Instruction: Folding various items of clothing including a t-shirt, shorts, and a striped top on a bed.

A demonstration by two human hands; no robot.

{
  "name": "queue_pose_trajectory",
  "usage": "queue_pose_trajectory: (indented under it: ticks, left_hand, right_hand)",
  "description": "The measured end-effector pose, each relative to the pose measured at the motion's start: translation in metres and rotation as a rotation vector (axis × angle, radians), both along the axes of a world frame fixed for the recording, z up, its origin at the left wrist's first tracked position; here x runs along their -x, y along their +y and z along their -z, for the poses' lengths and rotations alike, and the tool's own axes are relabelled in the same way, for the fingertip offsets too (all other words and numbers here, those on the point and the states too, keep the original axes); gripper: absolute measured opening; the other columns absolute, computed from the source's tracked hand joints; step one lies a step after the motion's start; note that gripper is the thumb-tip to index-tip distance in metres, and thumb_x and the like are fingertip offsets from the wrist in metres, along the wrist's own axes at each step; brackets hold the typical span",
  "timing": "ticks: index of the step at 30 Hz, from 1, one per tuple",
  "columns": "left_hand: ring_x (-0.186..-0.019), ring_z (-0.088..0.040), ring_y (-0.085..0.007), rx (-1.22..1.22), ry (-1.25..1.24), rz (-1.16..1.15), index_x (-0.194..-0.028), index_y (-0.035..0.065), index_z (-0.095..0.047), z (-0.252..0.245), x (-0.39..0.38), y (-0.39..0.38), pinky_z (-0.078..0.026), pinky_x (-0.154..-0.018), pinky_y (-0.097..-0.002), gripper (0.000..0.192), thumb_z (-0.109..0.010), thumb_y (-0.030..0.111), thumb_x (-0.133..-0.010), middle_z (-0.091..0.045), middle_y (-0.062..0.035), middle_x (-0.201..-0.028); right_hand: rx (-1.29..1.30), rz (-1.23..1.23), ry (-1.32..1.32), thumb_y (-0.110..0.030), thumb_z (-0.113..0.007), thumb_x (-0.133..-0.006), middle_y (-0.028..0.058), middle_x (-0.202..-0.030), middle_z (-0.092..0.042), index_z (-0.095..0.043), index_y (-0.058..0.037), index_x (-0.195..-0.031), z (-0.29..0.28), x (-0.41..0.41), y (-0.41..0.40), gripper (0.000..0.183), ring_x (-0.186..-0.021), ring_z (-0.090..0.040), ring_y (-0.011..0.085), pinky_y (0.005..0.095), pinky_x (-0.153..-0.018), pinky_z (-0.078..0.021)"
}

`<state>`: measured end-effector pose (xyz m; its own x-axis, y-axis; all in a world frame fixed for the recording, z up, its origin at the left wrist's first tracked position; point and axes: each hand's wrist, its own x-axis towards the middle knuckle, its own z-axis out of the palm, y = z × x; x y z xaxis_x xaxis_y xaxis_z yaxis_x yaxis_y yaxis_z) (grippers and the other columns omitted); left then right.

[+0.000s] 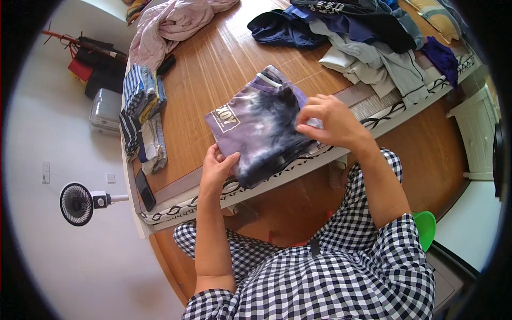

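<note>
A purple, white and black tie-dye shirt [264, 124], partly folded and bearing printed writing, lies at the near edge of the bed mat. My left hand [220, 166] pinches its lower left edge, thumb on top and fingers beneath. At the shirt's right side is my right hand [326, 122], fingers curled by the dark fabric and a small pale patch; whether it grips the cloth I cannot tell.
Folded clothes [144, 96] and a black phone [145, 191] lie along the bed's left side. A pink quilt [172, 24] is at the far left. Loose clothes [360, 40] are heaped at the right. A fan [77, 204] stands left of the bed, and a white cabinet [476, 132] right.
</note>
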<state>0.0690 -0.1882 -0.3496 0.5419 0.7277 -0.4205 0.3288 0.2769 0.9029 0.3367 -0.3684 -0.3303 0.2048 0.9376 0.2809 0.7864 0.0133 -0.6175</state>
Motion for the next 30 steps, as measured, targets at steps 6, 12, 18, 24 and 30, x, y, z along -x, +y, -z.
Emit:
queue_pose_trajectory:
  ticks: [6, 12, 18, 24, 30]
  left_hand:
    - [-0.079, -0.064, -0.0092, -0.118, 0.027, 0.054, -0.135, -0.0041, -0.039, 0.002, 0.0, -0.005, -0.049, -0.058, -0.0188, 0.067, -0.077, 0.01, -0.082, -0.067, -0.0088, -0.102]
    - [-0.077, -0.063, -0.0102, -0.205, 0.143, 0.02, -0.135, -0.0039, -0.04, -0.001, -0.001, -0.003, -0.046, -0.058, -0.0188, 0.067, -0.077, 0.018, -0.084, -0.065, -0.0083, -0.098]
    - [-0.108, -0.059, -0.0278, -1.012, 0.259, 0.051, -0.126, 0.0003, -0.054, -0.016, -0.045, -0.004, -0.047, -0.092, -0.0362, 0.046, -0.071, 0.02, -0.088, -0.061, -0.017, -0.119]
    - [-0.141, -0.035, -0.0333, -1.225, 0.058, 0.619, -0.138, 0.0097, -0.052, 0.017, -0.122, -0.022, -0.025, -0.117, -0.0438, 0.045, -0.06, 0.027, -0.097, -0.046, -0.0157, -0.147]
    - [-0.15, -0.013, -0.0334, -1.26, 0.438, 0.758, -0.154, 0.0173, -0.029, 0.031, -0.134, -0.023, -0.009, -0.12, -0.0496, 0.074, -0.044, 0.06, -0.096, -0.02, -0.0121, -0.162]
  right_hand:
    - [0.118, 0.208, -0.243, -0.018, -0.071, -0.079, 0.0032, -0.095, -0.065, -0.071, -0.0153, -0.091, 0.016, -0.002, 0.008, 0.012, -0.1, -0.059, 0.0237, 0.0395, -0.091, -0.0429]
    - [0.045, 0.378, -0.014, -0.019, -0.068, -0.08, 0.0054, -0.089, -0.069, -0.071, -0.0119, -0.091, 0.016, -0.006, 0.014, 0.013, -0.088, -0.067, 0.0249, 0.0374, -0.081, -0.0515]
    - [0.306, 0.414, 0.037, -0.025, -0.07, -0.078, 0.0083, -0.085, -0.071, -0.072, -0.0092, -0.081, 0.018, 0.001, 0.017, 0.016, -0.081, -0.069, 0.0276, 0.0409, -0.073, -0.054]
    - [0.3, 0.507, 0.019, -0.027, -0.069, -0.076, 0.0097, -0.083, -0.071, -0.072, -0.01, -0.079, 0.028, 0.01, 0.027, 0.018, -0.081, -0.07, 0.0302, 0.0428, -0.074, -0.0547]
    - [0.39, 0.57, 0.091, -0.024, -0.067, -0.075, 0.0207, -0.087, -0.071, -0.073, -0.0033, -0.087, 0.022, 0.002, 0.024, 0.025, -0.087, -0.071, 0.0364, 0.0451, -0.077, -0.0565]
